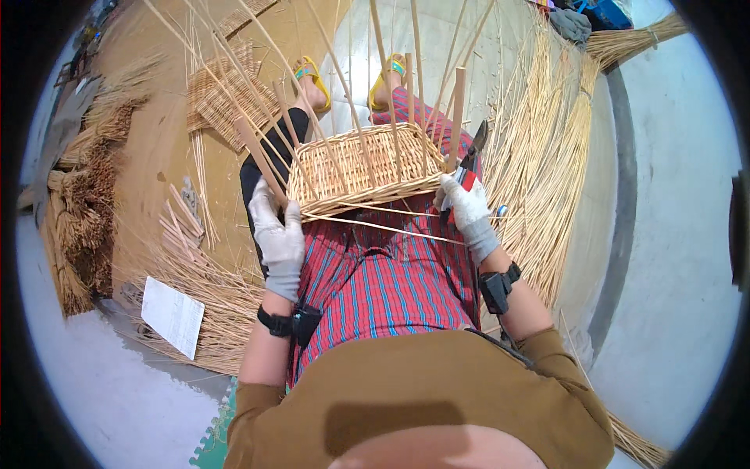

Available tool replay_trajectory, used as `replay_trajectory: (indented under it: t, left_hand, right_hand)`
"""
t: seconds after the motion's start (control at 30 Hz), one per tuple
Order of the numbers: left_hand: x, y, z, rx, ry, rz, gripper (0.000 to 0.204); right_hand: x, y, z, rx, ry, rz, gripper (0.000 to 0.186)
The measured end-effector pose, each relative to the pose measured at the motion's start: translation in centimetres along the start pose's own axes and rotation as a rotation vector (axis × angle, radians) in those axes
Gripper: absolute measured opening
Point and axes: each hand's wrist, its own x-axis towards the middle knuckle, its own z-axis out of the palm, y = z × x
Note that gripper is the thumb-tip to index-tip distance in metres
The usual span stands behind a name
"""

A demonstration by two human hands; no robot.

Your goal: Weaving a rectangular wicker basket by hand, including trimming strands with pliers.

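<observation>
An unfinished wicker basket (355,168) rests across my lap, its woven base and low sides framed by tall upright stakes. Thicker wooden posts rise at its near corners, a left post (259,155) and a right post (458,105). Gloved in white, my left hand (279,238) is closed around the near left corner, thumb against the basket's side. My right hand (466,207), gloved too, grips red-handled pruning shears (475,152), blades pointing up and away, and touches the near right corner. Loose weaving strands (391,227) stick out along the near side.
Long pale rods (539,180) lie spread on the floor to the right. Woven panels (226,98) lie at the far left, with stacked bundles (82,223) nearer the left wall. A white sheet (173,316) sits on more rods, near short sticks (181,225). A blue container (605,13) stands far right.
</observation>
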Motion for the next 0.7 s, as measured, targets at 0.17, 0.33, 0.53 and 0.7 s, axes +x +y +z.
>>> replay_trajectory:
  t: [0.17,0.33,0.53,0.7]
  left_hand:
    - [-1.5,6.9,2.0,0.376,-0.455,0.736,0.062]
    - [-2.1,8.9,4.7,0.698,-1.064,0.762,0.053]
    - [-2.7,8.1,0.5,0.451,-1.109,0.988,0.024]
    - [-3.7,8.5,-0.2,0.409,-0.962,0.934,0.015]
  right_hand:
    - [0.4,0.1,1.0,-0.249,0.073,-0.092,0.052]
    - [-1.2,-5.3,1.3,-0.67,-0.039,-0.536,0.088]
    - [-1.2,-9.3,2.5,-1.342,-0.119,-1.054,0.075]
    - [-1.2,-6.1,7.0,-1.351,-0.197,-1.198,0.076]
